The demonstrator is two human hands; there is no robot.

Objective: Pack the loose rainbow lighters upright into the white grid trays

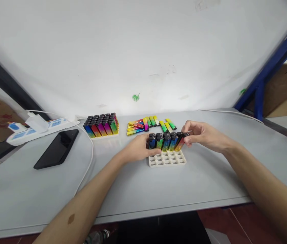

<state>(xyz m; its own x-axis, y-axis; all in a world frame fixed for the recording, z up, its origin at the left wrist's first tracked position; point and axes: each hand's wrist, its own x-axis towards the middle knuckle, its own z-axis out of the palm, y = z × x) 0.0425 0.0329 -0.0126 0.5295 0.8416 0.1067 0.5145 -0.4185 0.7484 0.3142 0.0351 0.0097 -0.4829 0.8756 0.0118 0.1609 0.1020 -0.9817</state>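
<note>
A white grid tray [167, 160] lies at the middle of the grey table. Several rainbow-coloured lighters with black caps [165, 141] stand upright in its far rows; its near cells are bare. My left hand [138, 149] is curled against the left end of that row, fingers on the outermost lighter. My right hand [203, 135] pinches the lighter at the right end [182, 140], which leans a little. Behind the tray, loose lighters [149, 123] lie flat on the table.
A second white tray filled with upright lighters [102, 125] stands at the back left. A black phone [57, 149] and a white power strip [35, 128] with a white cable lie left. Cardboard boxes and a blue frame [267, 73] are at right.
</note>
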